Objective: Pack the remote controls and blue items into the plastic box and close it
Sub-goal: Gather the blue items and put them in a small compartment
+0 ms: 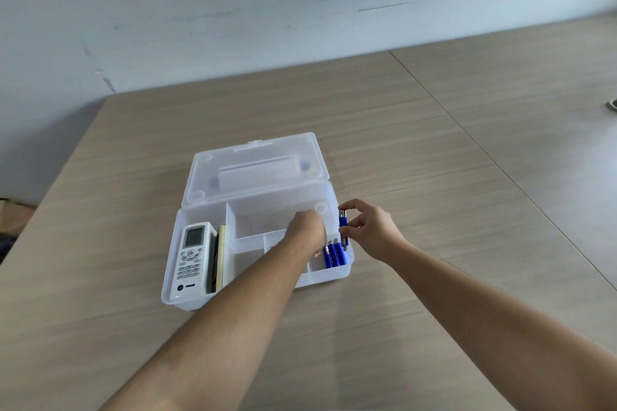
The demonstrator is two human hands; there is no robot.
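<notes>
Box [200,302] open on tabletop [434,177], lid [255,167] tipped back; white remote [193,259] in left compartment. Blue batteries [334,255] in right front compartment. Right grip [370,230] pinching one battery [343,218] upright at box's right edge. Left grip [305,232] lowered inside box beside batteries, fingers hidden, closure unclear

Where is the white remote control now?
In the head view, the white remote control lies in the plastic box's left compartment, beside a thin yellowish item.
</notes>
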